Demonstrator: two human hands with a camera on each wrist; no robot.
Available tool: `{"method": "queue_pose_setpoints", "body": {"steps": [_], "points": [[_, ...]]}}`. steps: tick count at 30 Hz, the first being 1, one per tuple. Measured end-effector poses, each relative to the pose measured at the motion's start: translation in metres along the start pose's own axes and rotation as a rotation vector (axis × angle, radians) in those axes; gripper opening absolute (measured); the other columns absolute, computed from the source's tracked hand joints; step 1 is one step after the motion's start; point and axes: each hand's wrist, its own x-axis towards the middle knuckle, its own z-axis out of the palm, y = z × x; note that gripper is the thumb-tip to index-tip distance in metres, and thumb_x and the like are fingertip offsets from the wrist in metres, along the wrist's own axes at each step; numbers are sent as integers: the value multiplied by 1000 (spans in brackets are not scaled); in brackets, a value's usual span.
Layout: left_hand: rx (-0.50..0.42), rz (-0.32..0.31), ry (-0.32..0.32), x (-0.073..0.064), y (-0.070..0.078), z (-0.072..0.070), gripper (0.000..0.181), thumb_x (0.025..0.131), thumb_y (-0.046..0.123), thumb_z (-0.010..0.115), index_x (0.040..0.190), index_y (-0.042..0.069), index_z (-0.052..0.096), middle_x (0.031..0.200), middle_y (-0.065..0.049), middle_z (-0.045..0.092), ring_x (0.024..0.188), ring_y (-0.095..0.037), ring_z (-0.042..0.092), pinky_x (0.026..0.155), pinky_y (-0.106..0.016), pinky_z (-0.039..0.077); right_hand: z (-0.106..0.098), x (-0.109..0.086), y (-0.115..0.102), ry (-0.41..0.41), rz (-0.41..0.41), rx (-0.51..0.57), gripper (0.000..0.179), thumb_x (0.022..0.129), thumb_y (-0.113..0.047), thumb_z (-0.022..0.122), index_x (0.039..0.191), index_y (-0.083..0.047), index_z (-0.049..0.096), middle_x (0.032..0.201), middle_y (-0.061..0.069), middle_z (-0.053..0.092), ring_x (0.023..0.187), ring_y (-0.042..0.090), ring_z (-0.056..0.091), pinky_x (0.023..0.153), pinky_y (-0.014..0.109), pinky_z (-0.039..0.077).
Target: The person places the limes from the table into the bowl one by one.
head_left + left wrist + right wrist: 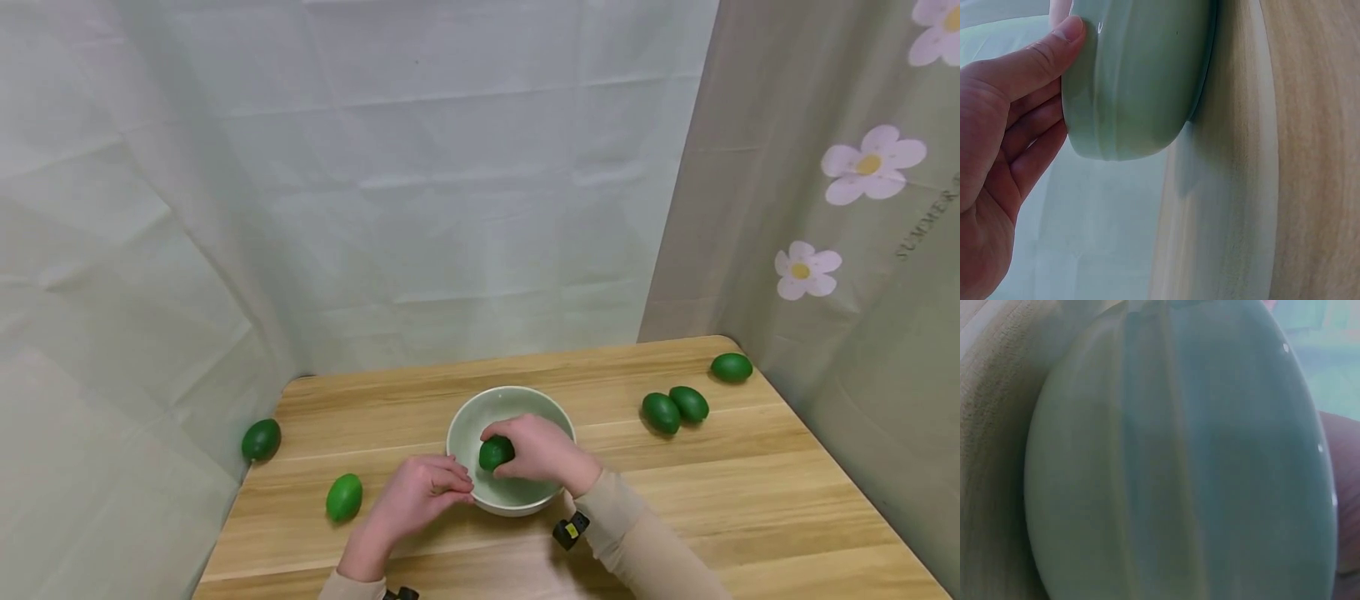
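Note:
A pale green bowl (510, 400) stands on the wooden table, and both hands are at it. Thumb and fingers of my left hand (422, 493) pinch its left rim; in the left wrist view the thumb (1071, 30) presses the outside of the bowl (1141, 81). Inside the bowl, my right hand (542, 450) grips a dark green lime (496, 452) between thumb and fingers. The bowl's outer wall (1179, 456) fills most of the right wrist view and hides the lime there; only part of the right hand (1344, 487) shows at the edge.
Left of the bowl lie a brighter green lime (344, 497) and, at the table's left edge, a dark one (261, 440). To the right are two limes side by side, one (661, 413) against another (689, 404), and one (731, 367) near the far right corner. Curtains surround the table.

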Motion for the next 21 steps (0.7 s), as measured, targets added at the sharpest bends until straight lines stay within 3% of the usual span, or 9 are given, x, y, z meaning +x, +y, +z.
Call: {"method": "queue_pose_setpoints", "body": {"steps": [21], "points": [[-9, -12, -10, 0, 0, 0, 12, 82, 10, 93, 92, 10, 86, 97, 8, 79, 95, -6, 75, 97, -43, 64, 3, 14, -4, 6, 36, -45, 46, 83, -29, 95, 124, -22, 77, 114, -9, 76, 97, 5, 65, 82, 25, 59]]}}
